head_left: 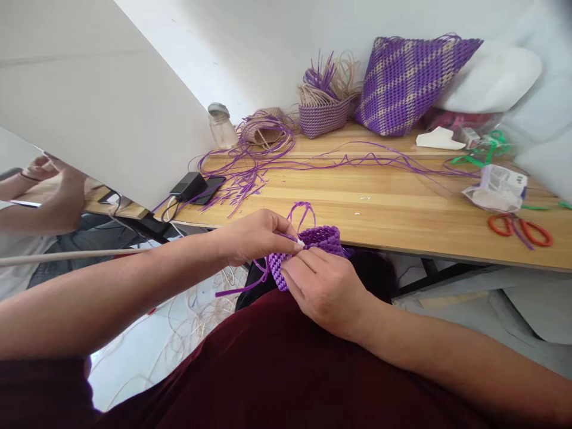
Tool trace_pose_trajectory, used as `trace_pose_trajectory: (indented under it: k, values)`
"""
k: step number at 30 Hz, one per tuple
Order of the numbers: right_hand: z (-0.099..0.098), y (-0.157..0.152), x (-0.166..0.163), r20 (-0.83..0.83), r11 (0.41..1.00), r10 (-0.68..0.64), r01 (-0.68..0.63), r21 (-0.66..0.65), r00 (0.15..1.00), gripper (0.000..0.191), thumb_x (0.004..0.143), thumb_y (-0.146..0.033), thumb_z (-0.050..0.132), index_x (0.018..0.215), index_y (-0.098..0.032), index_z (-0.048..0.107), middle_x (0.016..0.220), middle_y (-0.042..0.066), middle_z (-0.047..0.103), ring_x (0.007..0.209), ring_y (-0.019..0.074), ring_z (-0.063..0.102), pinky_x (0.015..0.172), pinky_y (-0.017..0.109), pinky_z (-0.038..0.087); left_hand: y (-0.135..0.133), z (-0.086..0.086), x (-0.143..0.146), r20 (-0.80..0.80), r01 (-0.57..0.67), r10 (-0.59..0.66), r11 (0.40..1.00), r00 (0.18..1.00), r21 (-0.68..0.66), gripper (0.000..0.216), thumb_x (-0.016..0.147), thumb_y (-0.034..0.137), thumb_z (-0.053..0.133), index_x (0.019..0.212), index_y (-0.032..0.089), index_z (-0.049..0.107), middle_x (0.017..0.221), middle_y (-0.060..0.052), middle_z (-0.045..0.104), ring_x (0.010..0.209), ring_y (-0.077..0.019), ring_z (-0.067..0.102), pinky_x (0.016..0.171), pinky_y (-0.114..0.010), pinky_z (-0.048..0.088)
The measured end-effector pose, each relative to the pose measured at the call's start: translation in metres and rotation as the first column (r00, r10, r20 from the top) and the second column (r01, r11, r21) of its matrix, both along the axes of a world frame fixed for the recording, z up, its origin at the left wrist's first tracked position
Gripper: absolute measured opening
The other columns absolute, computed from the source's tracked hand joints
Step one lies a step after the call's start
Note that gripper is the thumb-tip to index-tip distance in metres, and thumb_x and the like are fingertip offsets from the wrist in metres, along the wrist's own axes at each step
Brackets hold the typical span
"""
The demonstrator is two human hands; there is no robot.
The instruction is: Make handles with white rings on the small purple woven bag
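Note:
A small purple woven piece (308, 247) sits in front of my lap, just below the edge of the wooden table (357, 202). My left hand (254, 235) pinches a thin purple strip (290, 237) at the top of the weave, fingers closed. Around the lower right side of the piece, my right hand (324, 289) is wrapped and holds it steady. A loop of purple strip (301, 208) rises above the piece, and a loose end (236, 291) trails down to the left.
On the table lie loose purple strips (250, 161), a glass jar (222, 126), a half-woven basket (324, 110), a large purple woven bag (409, 80), red scissors (521, 229), a plastic packet (498, 187) and a black charger (190, 185). Another person's hands (53, 190) show at far left.

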State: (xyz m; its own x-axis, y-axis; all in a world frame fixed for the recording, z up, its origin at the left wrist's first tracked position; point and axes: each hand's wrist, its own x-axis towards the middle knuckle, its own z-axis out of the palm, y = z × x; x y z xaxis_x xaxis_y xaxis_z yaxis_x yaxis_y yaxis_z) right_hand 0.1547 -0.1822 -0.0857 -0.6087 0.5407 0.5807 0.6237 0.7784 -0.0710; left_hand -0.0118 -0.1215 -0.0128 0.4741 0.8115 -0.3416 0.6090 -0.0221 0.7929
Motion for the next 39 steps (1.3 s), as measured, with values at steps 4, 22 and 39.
trace_pose_trajectory:
  k: [4, 22, 39]
  values:
    - [0.014, -0.001, 0.01, -0.127, 0.984, 0.096, -0.113, -0.136, 0.987, 0.034, 0.092, -0.043, 0.062, 0.104, -0.012, 0.069, 0.09, 0.01, 0.072, 0.082, 0.022, 0.064, 0.077, 0.034, 0.049, -0.003, 0.0, -0.004, -0.244, 0.186, -0.107, 0.927, 0.964, 0.326, 0.013, 0.08, 0.027, 0.062, 0.08, 0.017, 0.07, 0.067, 0.001, 0.064, 0.062, -0.012, 0.056, 0.058, -0.022, 0.042]
    - [0.024, 0.087, 0.029, -0.338, 0.51, 0.347, -0.478, -0.715, 0.875, 0.021, 0.08, -0.005, 0.051, 0.081, -0.016, 0.068, 0.076, -0.002, 0.066, 0.073, 0.0115, 0.057, 0.068, 0.023, 0.043, 0.0, -0.014, -0.015, -0.711, 0.652, -0.073, -0.343, 0.699, 0.676, 0.013, 0.095, 0.014, 0.049, 0.106, 0.017, 0.056, 0.065, 0.002, 0.056, 0.057, -0.0132, 0.053, 0.051, -0.029, 0.038]
    - [0.055, 0.056, 0.063, -0.002, 0.98, 0.174, -0.173, 0.096, 0.985, 0.018, 0.087, -0.012, 0.056, 0.091, -0.021, 0.071, 0.091, 0.004, 0.073, 0.105, 0.0254, 0.064, 0.094, 0.044, 0.039, 0.003, -0.011, -0.006, -0.382, 0.325, -0.119, 0.777, 0.917, 0.539, 0.017, 0.085, 0.034, 0.065, 0.083, 0.018, 0.069, 0.068, 0.002, 0.065, 0.062, -0.0109, 0.056, 0.059, -0.022, 0.038]
